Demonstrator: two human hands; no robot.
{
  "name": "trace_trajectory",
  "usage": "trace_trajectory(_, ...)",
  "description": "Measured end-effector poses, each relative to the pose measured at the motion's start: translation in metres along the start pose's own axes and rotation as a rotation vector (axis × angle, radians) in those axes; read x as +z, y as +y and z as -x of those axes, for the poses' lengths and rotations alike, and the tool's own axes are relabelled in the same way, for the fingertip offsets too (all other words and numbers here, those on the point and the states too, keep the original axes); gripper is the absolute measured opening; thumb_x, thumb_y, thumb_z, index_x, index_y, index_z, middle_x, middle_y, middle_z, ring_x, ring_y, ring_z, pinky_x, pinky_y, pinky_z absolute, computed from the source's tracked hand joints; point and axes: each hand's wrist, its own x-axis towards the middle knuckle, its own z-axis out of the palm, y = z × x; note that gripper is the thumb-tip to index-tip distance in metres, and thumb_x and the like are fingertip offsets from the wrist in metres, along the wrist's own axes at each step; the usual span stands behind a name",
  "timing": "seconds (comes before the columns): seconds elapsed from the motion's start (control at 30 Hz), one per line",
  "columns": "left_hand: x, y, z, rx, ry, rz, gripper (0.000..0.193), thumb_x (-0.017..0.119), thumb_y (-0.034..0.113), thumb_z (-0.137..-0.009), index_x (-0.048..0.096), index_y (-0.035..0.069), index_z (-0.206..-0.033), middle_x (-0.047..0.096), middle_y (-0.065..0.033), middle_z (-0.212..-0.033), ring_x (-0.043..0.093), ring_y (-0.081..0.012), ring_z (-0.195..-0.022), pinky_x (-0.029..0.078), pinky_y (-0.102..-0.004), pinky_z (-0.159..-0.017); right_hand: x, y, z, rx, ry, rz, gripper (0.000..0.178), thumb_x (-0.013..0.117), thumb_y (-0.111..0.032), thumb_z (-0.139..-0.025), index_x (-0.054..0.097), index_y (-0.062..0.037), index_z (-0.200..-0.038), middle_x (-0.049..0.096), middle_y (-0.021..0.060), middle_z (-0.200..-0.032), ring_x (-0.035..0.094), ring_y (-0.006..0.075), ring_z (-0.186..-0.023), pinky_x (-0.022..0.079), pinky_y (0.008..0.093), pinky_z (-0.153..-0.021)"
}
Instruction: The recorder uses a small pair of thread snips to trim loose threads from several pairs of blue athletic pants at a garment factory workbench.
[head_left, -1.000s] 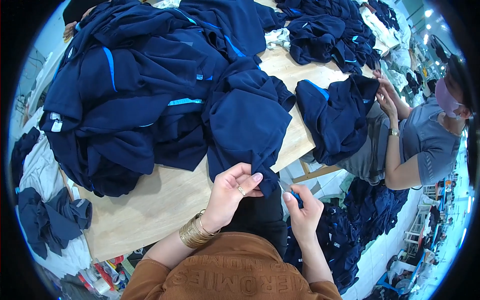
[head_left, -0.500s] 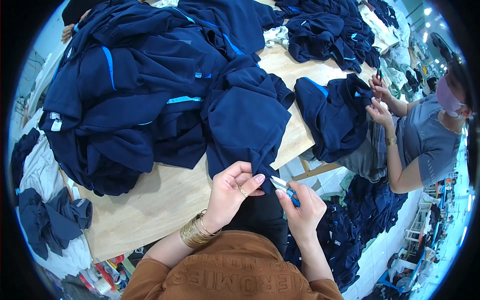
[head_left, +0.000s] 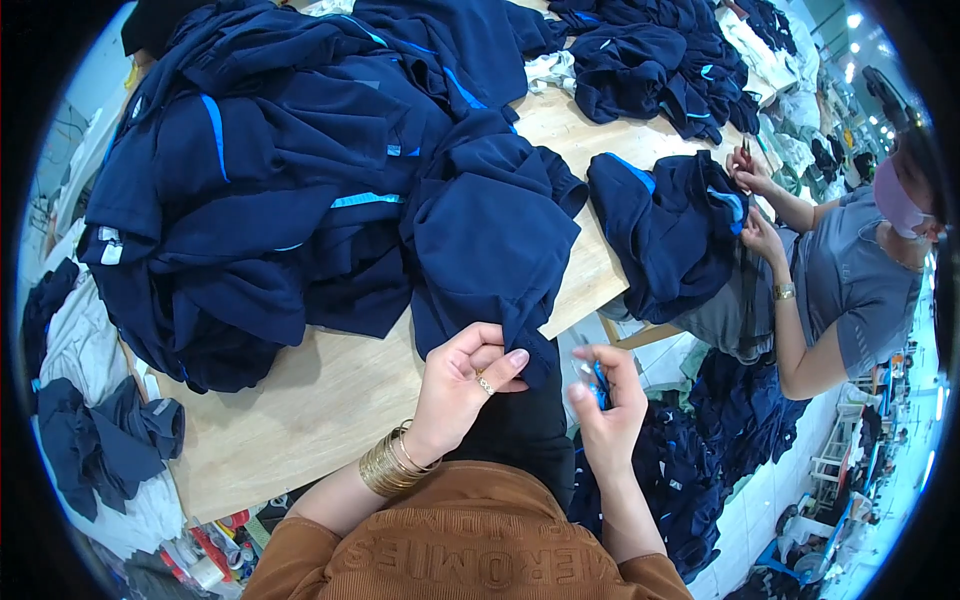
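A navy garment (head_left: 490,235) hangs over the table's near edge toward my lap. My left hand (head_left: 462,390) is closed, pinching a lower corner of it between thumb and fingers. To the right, a little apart from the cloth, my right hand (head_left: 612,415) grips blue-handled thread snips (head_left: 600,386). Their blades are blurred and partly hidden by my fingers.
A large heap of navy garments (head_left: 250,200) covers the wooden table (head_left: 300,430). At right, a co-worker (head_left: 850,270) handles another navy garment (head_left: 660,230). More navy clothes (head_left: 740,420) lie on the floor beyond my right hand.
My right hand has drawn the snips slightly right, away from the pinched cloth. My left hand stays put. The co-worker's hands have shifted, and a bright blue strip now shows on their garment.
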Motion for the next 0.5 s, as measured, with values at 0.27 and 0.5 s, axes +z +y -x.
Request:
trace_trajectory(0.27,-0.021,-0.008,0.001,0.025,-0.045,-0.096,0.008,0.053,0.012,-0.091,0.055,0.005,-0.094,0.053,0.0058,-0.079,0.045,-0.0002,-0.07,0.037,-0.0158,-0.063,0.016,-0.011,-0.035,-0.004,-0.083,-0.033,0.031,0.069,-0.002,-0.071,0.063,-0.0053,-0.102,0.054,0.0014,-0.082,0.051,0.0087,-0.072,0.042,0.0222,-0.064)
trace_trajectory(0.5,-0.034,0.019,0.007,-0.059,0.024,0.064,0.022,0.047,0.022,-0.095,0.055,0.004,-0.086,0.049,0.009,-0.075,0.042,0.0016,-0.069,0.037,-0.0161,-0.065,0.036,-0.001,-0.075,0.102,-0.4,-0.35,0.006,0.061,-0.003,-0.079,0.061,-0.0002,-0.084,0.059,0.0014,-0.08,0.054,0.0073,-0.074,0.043,0.021,-0.068)
